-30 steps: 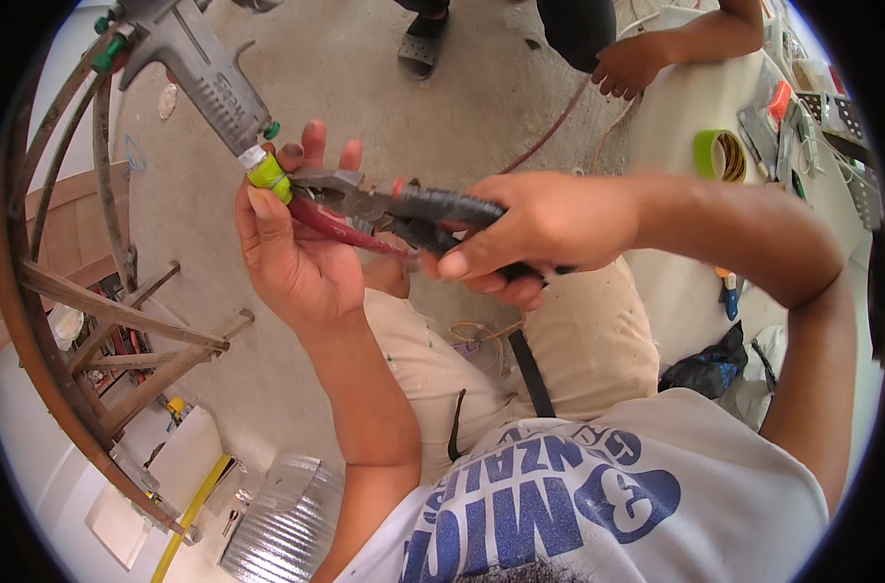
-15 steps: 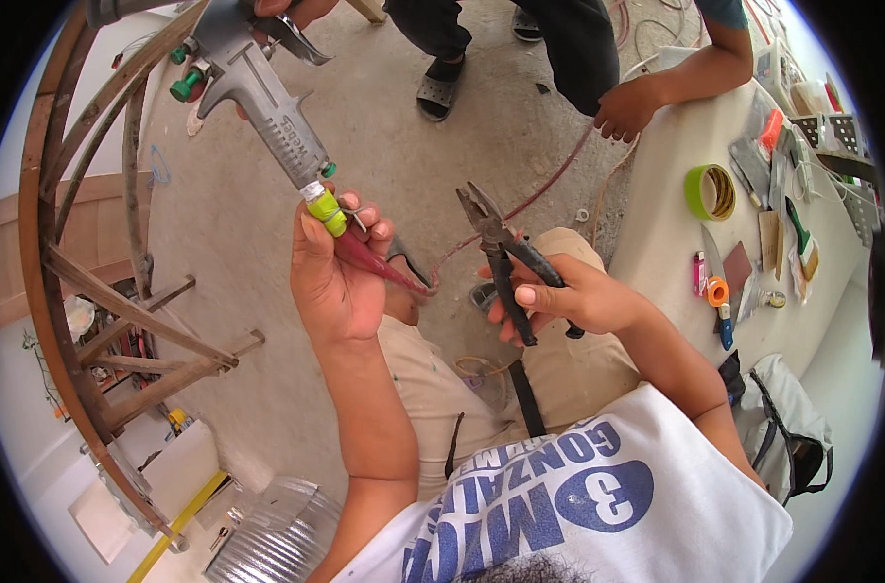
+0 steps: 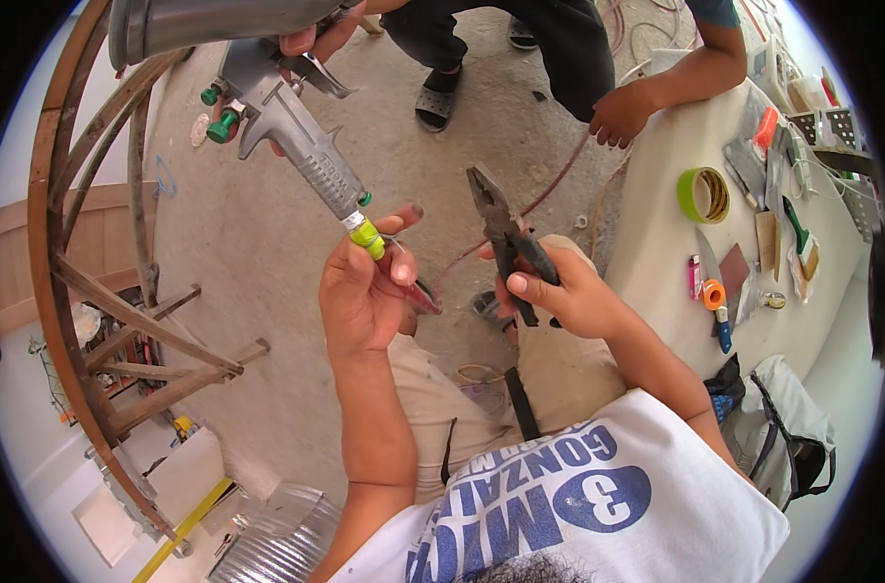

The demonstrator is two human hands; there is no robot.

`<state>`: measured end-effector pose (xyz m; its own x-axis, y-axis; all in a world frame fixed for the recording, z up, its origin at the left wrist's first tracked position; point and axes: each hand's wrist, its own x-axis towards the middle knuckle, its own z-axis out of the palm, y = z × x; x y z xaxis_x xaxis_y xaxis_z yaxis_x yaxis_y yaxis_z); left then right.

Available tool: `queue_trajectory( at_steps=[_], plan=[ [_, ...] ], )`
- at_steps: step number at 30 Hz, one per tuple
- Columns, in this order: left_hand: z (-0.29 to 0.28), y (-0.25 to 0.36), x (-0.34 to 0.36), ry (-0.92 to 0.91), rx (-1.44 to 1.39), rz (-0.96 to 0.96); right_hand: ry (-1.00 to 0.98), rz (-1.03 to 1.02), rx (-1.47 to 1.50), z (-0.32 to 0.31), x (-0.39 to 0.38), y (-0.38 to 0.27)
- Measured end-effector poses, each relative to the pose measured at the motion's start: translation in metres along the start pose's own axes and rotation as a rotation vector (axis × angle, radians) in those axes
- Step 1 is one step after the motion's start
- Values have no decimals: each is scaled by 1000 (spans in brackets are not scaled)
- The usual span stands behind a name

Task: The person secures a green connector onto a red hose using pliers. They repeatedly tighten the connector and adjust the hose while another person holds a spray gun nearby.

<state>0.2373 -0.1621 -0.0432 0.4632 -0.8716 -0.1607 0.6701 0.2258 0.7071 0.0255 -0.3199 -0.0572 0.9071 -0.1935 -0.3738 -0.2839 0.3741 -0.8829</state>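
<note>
Here, hands [image 3: 580, 293] hold pliers [image 3: 502, 223], seemingly hose [image 3: 424, 297].

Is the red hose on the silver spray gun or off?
On: the red hose, wrapped in green tape, meets the white fitting on the spray gun. How tightly, I can't tell.

The head camera, a wide fisheye, sits on the wearer's head and faces steeply downward. The shirt [image 3: 700, 476] fills the lower edge at close range; the left hand [image 3: 364, 306] and right hand [image 3: 571, 291] occupy mid-field, the floor [image 3: 267, 248] beyond. The worktop [image 3: 651, 228] lies toward the right rim.
</note>
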Motion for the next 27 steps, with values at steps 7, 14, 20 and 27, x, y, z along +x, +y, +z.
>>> queue_trajectory(
  at_steps=[7, 14, 20, 27],
  plan=[
    [14, -11, -1, 46, 76, 121, 98, -10, 175, 12, 0, -7],
    [12, -8, -3, 80, 239, 161, 193, -84, -55, 25, -6, -21],
    [14, -5, 1, 77, -34, 142, 97, 178, -275, 52, -36, -56],
    [2, -21, 8, 73, 72, 233, 242, 111, -574, 101, -29, -65]
  ],
)
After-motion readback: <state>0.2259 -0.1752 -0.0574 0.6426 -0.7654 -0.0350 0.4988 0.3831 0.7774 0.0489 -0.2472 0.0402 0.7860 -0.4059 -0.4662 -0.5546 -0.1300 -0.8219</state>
